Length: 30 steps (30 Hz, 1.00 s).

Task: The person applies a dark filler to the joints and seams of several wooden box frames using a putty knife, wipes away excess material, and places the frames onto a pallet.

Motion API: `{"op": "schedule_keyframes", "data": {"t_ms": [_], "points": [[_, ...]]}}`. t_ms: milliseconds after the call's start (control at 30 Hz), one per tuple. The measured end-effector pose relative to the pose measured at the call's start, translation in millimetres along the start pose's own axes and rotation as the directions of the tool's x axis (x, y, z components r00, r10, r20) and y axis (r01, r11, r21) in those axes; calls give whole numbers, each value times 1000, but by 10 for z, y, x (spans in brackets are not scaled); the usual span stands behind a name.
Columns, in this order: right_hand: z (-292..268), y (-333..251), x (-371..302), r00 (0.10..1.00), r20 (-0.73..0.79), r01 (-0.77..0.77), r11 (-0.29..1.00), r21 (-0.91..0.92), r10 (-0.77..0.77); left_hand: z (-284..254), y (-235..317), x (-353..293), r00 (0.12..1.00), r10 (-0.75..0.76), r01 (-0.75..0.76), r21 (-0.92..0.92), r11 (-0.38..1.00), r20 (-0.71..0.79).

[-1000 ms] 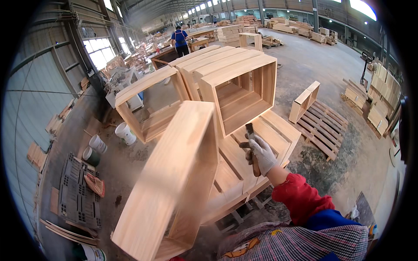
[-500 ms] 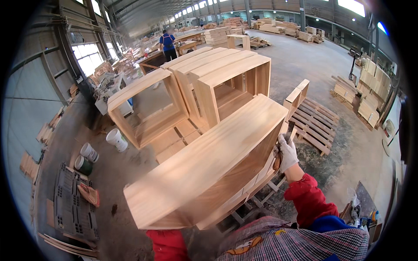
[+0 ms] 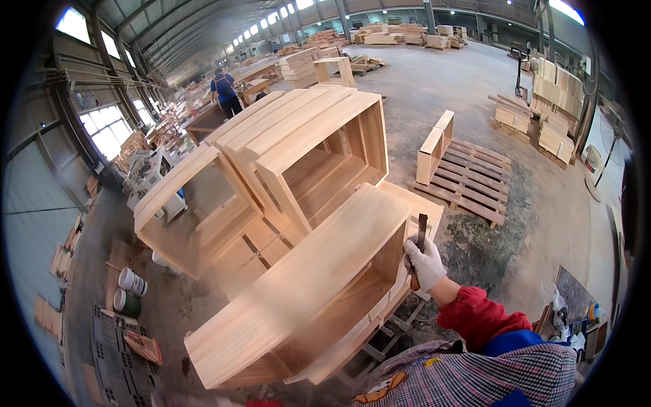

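Note:
My right hand, in a white glove, is closed around a chisel with a dark flat blade pointing up and a brown handle below. It is at the right end of a pale wooden box frame, which lies in front of me with its open side toward me. Whether the fingers also touch the frame, I cannot tell. My left hand is out of sight; only a sliver of red sleeve shows at the lower edge, by the frame's near left end.
More box frames stand just beyond. A slatted pallet with a small frame lies to the right. Buckets and a dark grate are on the left floor. A person in blue is farther back.
My view has shifted right. The near box frame has come down toward me, apart from the frame behind it. The chisel blade shows more clearly, and my left sleeve has mostly left view.

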State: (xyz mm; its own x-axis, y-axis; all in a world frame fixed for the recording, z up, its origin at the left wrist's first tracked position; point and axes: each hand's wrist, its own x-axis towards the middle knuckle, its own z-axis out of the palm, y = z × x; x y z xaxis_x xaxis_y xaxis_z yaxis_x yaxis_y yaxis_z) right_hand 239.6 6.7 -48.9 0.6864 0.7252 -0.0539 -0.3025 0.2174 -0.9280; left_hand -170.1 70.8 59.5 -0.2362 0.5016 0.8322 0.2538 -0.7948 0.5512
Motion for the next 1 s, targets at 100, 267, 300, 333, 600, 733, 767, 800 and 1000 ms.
{"op": "schedule_keyframes", "data": {"t_ms": [100, 267, 300, 333, 600, 733, 767, 800, 1000], "points": [[14, -34, -35, 1000, 7, -17, 1000, 15, 17, 330, 350, 45, 566, 773, -797, -49, 601, 286], [-173, 35, 182, 984, 19, -177, 981, 80, 176, 943, 883, 96, 626, 213, -712, 438, 549, 751], [-284, 83, 286, 980, -33, -194, 975, 106, 199, 979, 808, 198, 576, 91, -737, 468, 487, 812], [-575, 127, 442, 946, -158, -247, 947, 208, 282, 1133, 704, 194, 569, 57, -707, 453, 544, 820], [-820, 131, 239, 947, -46, -321, 945, -58, 319, 1464, 164, 517, 619, -207, -550, 606, 575, 758], [-14, -658, -7, 901, 302, 426, 767, -480, -311, 1542, -202, 542, 707, -93, -558, 634, 536, 701], [101, -763, 0, 725, 457, 687, 491, -535, -516, 1564, -203, 560, 711, -122, -533, 643, 549, 693], [211, -841, 19, 714, 478, 696, 445, -564, -512, 1584, -186, 589, 714, -150, -509, 654, 559, 684], [515, -1027, 232, 708, 502, 692, 345, -635, -497, 1649, -246, 642, 726, -83, -534, 637, 556, 682]]}}
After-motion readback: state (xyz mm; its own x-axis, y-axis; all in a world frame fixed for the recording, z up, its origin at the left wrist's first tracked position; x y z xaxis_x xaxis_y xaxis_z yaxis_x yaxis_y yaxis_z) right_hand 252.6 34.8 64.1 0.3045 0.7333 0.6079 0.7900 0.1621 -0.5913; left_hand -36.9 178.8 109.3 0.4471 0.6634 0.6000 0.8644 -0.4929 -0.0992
